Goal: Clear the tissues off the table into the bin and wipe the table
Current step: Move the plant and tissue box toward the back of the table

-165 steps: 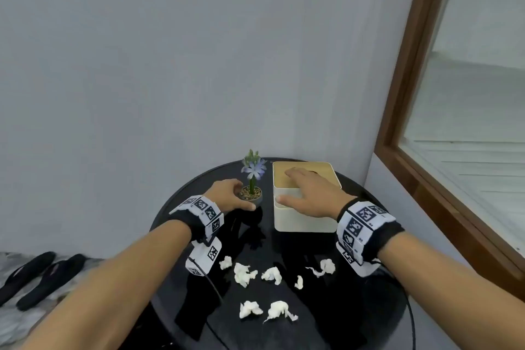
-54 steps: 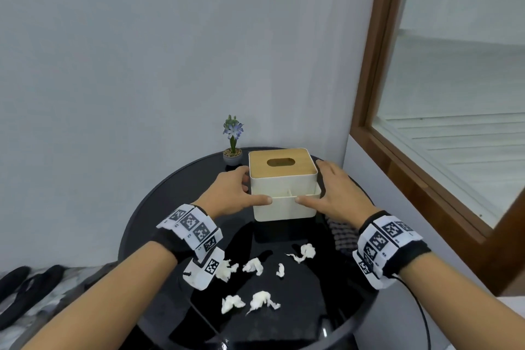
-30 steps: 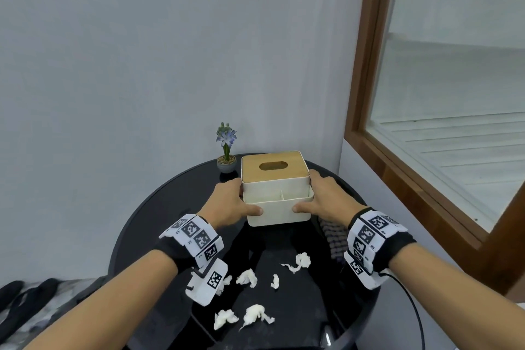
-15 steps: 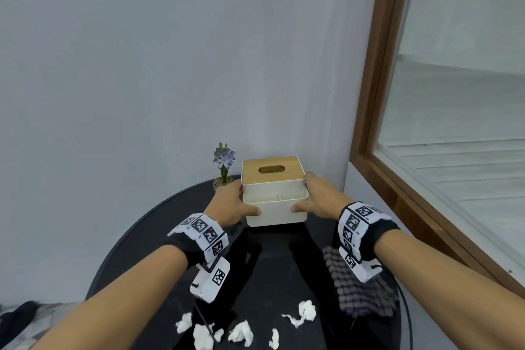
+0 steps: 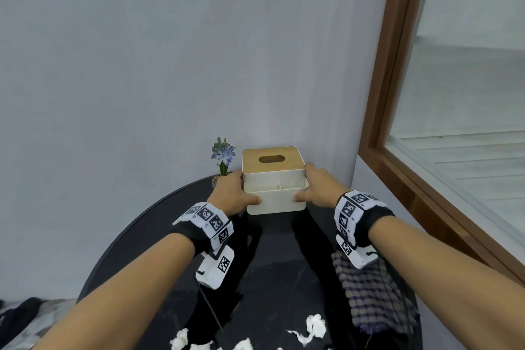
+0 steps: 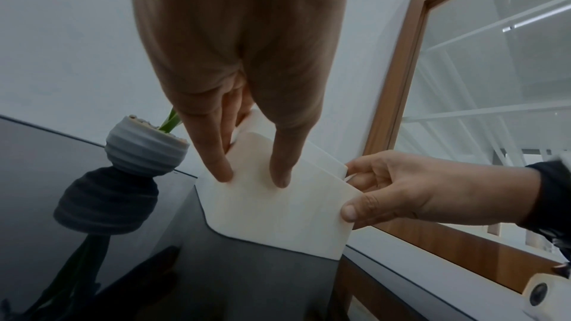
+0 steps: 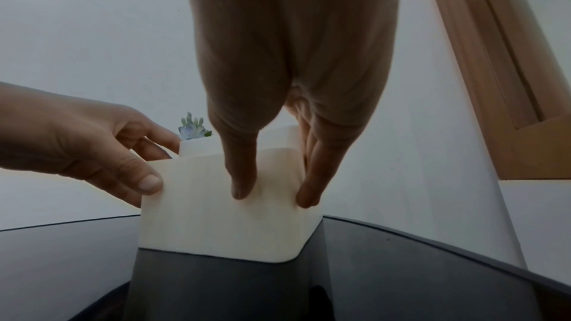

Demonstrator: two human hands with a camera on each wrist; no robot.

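A white tissue box with a wooden lid (image 5: pixel 274 179) stands at the back of the round black table (image 5: pixel 159 224), near the wall corner. My left hand (image 5: pixel 234 194) grips its left side and my right hand (image 5: pixel 314 187) grips its right side, thumbs on the front face. The left wrist view shows my left hand's fingers (image 6: pixel 216 167) pressed on the box (image 6: pixel 278 209). In the right wrist view my right hand's fingers (image 7: pixel 244 189) press on the box (image 7: pixel 222 223). Several crumpled tissues (image 5: pixel 315 327) lie at the table's near edge. No bin is in view.
A small potted flower (image 5: pixel 223 156) stands just left of the box, close behind my left hand. A checked cloth (image 5: pixel 375 298) lies on the table's right side under my right forearm. A wood-framed window (image 5: pixel 397 122) runs along the right.
Both hands have slid the tissue box back toward the wall corner, beside the flower pot. The tissues now sit lower in the head view, and more of the checked cloth shows.
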